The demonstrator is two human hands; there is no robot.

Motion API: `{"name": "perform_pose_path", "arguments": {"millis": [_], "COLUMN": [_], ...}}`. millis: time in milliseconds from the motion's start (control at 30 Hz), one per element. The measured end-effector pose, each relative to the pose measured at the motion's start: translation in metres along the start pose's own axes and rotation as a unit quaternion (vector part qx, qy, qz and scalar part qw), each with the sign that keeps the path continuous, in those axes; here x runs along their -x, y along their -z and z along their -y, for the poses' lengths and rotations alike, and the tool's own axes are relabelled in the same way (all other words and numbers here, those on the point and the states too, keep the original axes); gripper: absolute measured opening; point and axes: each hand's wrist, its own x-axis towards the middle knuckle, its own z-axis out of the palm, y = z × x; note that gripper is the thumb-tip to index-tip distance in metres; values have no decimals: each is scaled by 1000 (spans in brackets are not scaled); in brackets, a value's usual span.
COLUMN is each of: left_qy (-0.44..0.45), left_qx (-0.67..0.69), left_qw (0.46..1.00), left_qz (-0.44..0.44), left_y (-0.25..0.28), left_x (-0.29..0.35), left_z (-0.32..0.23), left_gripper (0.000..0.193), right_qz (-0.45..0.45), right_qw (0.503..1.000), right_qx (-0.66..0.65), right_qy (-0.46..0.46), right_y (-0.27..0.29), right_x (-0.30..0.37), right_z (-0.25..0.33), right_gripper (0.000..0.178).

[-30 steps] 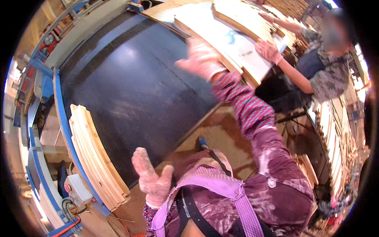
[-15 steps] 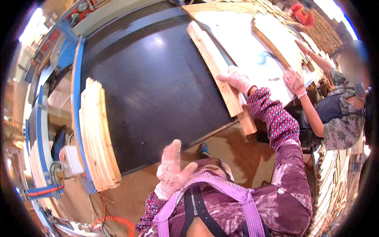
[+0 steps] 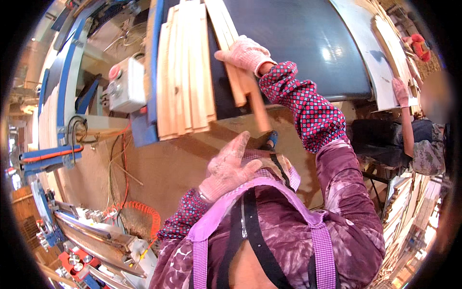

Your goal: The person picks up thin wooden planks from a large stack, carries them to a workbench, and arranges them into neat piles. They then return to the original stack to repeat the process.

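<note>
My right hand (image 3: pixel 246 54), in a pale pink knit glove, lies across two long wooden strips, its fingers closed over them. The upper strip (image 3: pixel 235 89) rests on the dark belt, and the other strip (image 3: pixel 259 108) sticks out past the belt's near edge. Just left of them, several wooden strips (image 3: pixel 183 82) lie side by side against a blue rail. My left hand (image 3: pixel 230 166), gloved too, hovers before my apron, thumb apart from the fingers and holding nothing.
The dark belt (image 3: pixel 293 38) spans the top middle. A grey control box with a red button (image 3: pixel 122 84) stands beyond the blue rail (image 3: pixel 152 62). At the right, a co-worker's gloved hand (image 3: pixel 400 92) is by a white board (image 3: pixel 370 58). A coiled orange hose (image 3: pixel 151 212) lies lower left.
My right hand and the two strips have moved left across the belt, close to the row of strips. The view has turned left. My left hand stays open near my apron.
</note>
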Motion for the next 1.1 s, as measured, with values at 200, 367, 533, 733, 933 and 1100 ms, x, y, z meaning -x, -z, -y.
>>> {"name": "perform_pose_path", "arguments": {"millis": [200, 367, 533, 733, 933, 1100], "left_qy": [128, 132, 199, 174, 89, 198], "left_qx": [90, 197, 346, 372, 230, 453], "left_qw": [987, 971, 917, 903, 957, 854], "left_qz": [38, 19, -4, -121, -152, -161], "left_y": [4, 2, 2, -13, -33, -59], "left_x": [37, 18, -19, -64, -44, 3], "left_z": [27, 32, 12, 29, 38, 71], "left_gripper": [86, 59, 33, 29, 30, 38], "right_qz": [1, -34, -26, -32, -106, -111], "right_qw": [991, 895, 776, 842, 925, 941], "right_qx": [-119, -444, -625, -539, -353, -307], "right_qy": [59, -38, -76, -1, 96, 91], "right_y": [-20, -23, -33, -45, -73, -66], "right_x": [15, 57, 94, 109, 55, 62], "right_z": [-2, -49, -59, -45, -28, -15], "right_gripper": [75, 53, 45, 51, 51, 52]}}
